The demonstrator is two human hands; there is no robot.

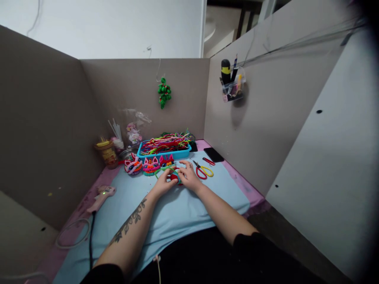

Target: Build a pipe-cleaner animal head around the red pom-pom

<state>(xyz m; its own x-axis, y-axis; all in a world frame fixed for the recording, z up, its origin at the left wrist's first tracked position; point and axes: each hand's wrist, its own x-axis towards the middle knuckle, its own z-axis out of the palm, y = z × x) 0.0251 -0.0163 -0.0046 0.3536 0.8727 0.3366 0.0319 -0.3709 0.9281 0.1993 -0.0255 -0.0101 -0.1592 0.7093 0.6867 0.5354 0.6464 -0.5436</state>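
My left hand (pixel 162 184) and my right hand (pixel 188 178) meet over the middle of the cloth, fingers curled around a small red craft piece (pixel 174 178). A green pipe cleaner (pixel 159 170) loops out from it past my left fingers. Most of the piece is hidden by my fingers. Just beyond stand three fuzzy animal heads made of pipe cleaners: a purple and orange one (pixel 133 165), a pink one (pixel 151 166) and a red one (pixel 167 161). Scissors (pixel 203 170) with red and yellow handles lie right of my right hand.
A blue tray (pixel 164 154) heaped with coloured pipe cleaners stands at the back. A phone (pixel 213 154) and a small red tool (pixel 209 161) lie to the right. At the left are a pink glue gun (pixel 102 198) with its cord and a pot (pixel 108 154). Partition walls surround the table.
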